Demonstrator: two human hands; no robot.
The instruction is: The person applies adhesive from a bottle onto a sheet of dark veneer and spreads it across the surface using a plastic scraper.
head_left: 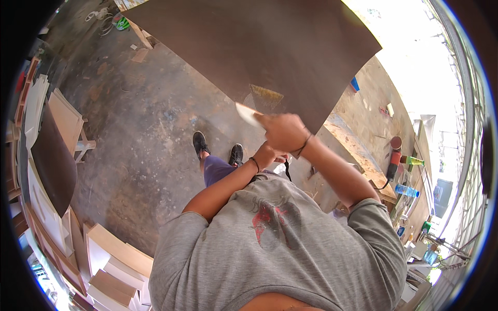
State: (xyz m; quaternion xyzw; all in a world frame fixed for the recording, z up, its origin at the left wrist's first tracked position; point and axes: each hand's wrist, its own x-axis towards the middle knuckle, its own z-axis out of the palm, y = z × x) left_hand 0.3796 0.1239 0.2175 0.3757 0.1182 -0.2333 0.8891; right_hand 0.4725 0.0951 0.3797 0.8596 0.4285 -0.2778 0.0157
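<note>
My right hand (285, 133) is closed around a pale, pointed, blade-like piece (248, 114), which sticks out to the left near the edge of a large dark brown sheet (270, 46). Just beneath it, close to my waist, is my left hand (266, 155), its fingers bent together. A black strap-like strip (287, 170) and something whitish hang by those fingers; what they grip is mostly hidden. On the sheet's near part shows a yellowish, bristly-looking patch (266, 96), too unclear to name.
A red and black power tool (394, 165) with a round disc, a green bottle (415, 160) and a clear blue bottle (407, 191) are at the right by a wooden plank (358, 155). Stacked boards (119, 251) stand at left. My shoes (199, 142) are on the stained floor (135, 171).
</note>
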